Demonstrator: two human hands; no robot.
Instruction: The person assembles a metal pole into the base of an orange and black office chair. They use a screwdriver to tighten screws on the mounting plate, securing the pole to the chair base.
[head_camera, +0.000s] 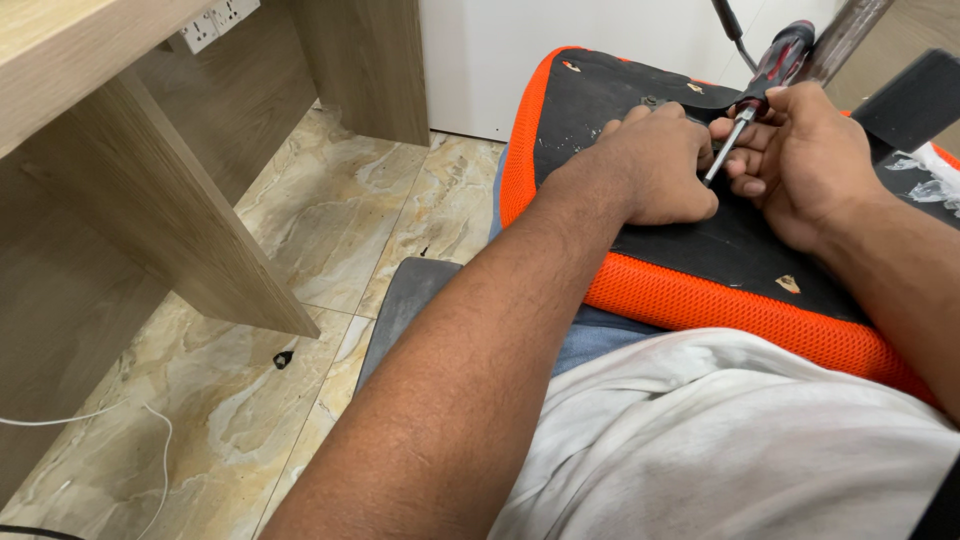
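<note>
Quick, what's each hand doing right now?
Left hand: closed into a fist on the seat cushion's black underside.
Right hand: closed, holding the screwdriver.

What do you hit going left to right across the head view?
White cable on the floor → wooden desk panel → small black part on the tiles → orange edge of the seat cushion → left hand → screwdriver → right hand.
</note>
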